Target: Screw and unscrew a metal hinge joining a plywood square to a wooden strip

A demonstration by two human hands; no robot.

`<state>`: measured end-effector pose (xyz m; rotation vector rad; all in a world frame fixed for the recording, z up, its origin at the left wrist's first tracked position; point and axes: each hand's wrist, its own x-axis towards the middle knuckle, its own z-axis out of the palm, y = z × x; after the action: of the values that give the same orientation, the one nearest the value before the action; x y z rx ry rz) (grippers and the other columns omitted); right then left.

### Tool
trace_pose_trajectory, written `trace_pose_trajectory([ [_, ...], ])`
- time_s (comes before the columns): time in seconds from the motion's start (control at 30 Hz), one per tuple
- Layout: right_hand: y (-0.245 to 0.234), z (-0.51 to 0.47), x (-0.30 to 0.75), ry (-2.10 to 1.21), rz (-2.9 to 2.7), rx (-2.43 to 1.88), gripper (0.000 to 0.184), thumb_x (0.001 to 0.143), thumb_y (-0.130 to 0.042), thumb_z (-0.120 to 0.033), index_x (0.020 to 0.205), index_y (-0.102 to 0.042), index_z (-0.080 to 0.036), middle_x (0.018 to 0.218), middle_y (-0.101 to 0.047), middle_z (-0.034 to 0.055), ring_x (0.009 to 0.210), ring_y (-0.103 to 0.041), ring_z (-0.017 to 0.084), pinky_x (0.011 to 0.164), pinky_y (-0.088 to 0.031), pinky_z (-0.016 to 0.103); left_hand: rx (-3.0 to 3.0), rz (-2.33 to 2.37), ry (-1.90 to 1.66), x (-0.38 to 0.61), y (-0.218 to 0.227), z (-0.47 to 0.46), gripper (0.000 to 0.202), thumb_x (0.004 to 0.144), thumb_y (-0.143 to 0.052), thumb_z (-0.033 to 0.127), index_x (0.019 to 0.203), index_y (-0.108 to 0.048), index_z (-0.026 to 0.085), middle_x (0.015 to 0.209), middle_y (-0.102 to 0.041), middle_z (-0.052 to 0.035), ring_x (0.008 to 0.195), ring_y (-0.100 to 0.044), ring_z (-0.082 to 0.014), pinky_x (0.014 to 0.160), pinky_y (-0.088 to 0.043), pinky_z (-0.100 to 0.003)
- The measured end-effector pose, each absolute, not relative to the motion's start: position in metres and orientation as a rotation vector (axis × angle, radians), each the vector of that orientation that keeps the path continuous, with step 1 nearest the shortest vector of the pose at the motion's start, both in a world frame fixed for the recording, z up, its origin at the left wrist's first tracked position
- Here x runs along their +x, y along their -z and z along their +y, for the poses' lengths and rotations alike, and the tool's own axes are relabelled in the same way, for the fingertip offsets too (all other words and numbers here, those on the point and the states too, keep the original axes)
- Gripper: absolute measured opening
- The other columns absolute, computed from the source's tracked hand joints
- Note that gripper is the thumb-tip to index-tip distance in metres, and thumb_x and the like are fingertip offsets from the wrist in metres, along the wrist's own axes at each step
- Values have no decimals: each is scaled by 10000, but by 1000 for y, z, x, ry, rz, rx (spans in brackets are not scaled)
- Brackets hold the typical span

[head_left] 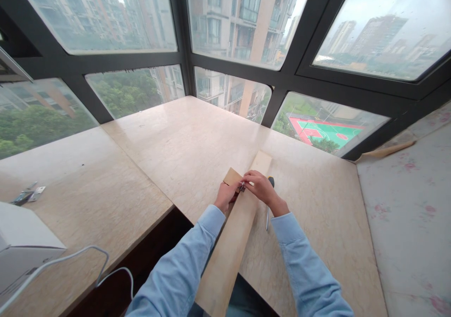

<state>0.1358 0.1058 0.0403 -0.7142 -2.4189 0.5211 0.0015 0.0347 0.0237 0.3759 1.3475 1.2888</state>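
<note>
A long pale wooden board (230,246) runs from my lap up onto the stone sill. My left hand (226,196) is closed around a small wooden block (231,176) at the board's left edge. Between my fingertips, over the board, sits a small shiny metal piece that looks like a hinge (242,187). My right hand (261,187) lies across the board with its fingers pinched at this metal piece; whether they also hold a screw is too small to tell. Just right of that hand, a screwdriver (267,220) with a black and yellow handle lies partly hidden.
At the left, metal fittings (37,194) lie on the sill (169,138) near a white box (26,246). A white cable (95,247) loops over the sill's front edge beside a dark gap. Windows surround the sill; a papered wall (405,213) stands right.
</note>
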Motion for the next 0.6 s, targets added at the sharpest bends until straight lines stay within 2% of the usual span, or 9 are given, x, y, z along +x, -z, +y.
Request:
trace_pose_trajectory([
  [0.2, -35, 107, 135, -591, -2373, -700, 149, 835, -573, -80, 848, -658, -201, 873, -640, 50, 849, -592, 187, 776, -471, 318, 366, 1351, -1272, 0, -24, 36, 309, 654, -749, 228, 922, -662, 101, 667, -633, -26, 542, -597, -144, 494, -480, -251],
  [0.33, -30, 107, 134, -555, -2363, -847, 132, 848, -619, -187, 980, -622, -187, 904, -627, 59, 826, -583, 190, 768, -472, 329, 390, 1337, -1268, 0, -23, 35, 352, 650, -776, 275, 939, -673, 103, 671, -632, -23, 545, -592, -137, 486, -467, -240],
  [0.43, -30, 107, 134, -506, -2395, -946, 70, 889, -604, -256, 885, -624, -190, 835, -635, 52, 767, -574, 190, 729, -459, 328, 385, 1339, -1264, 0, -24, 34, 369, 656, -778, 289, 949, -668, 94, 697, -647, -37, 565, -608, -146, 503, -483, -251],
  [0.5, -31, 107, 134, -504, -2430, -937, 95, 906, -581, -233, 834, -629, -194, 806, -640, 48, 764, -578, 192, 724, -454, 326, 380, 1350, -1259, 0, -25, 34, 343, 668, -758, 262, 950, -663, 89, 694, -646, -37, 560, -604, -142, 504, -485, -250],
  [0.6, -35, 107, 135, -513, -2454, -843, 90, 901, -574, -173, 857, -650, -194, 837, -649, 56, 808, -591, 199, 752, -461, 331, 375, 1356, -1263, 0, -26, 34, 321, 680, -734, 239, 955, -659, 91, 678, -637, -30, 542, -590, -133, 498, -480, -244],
])
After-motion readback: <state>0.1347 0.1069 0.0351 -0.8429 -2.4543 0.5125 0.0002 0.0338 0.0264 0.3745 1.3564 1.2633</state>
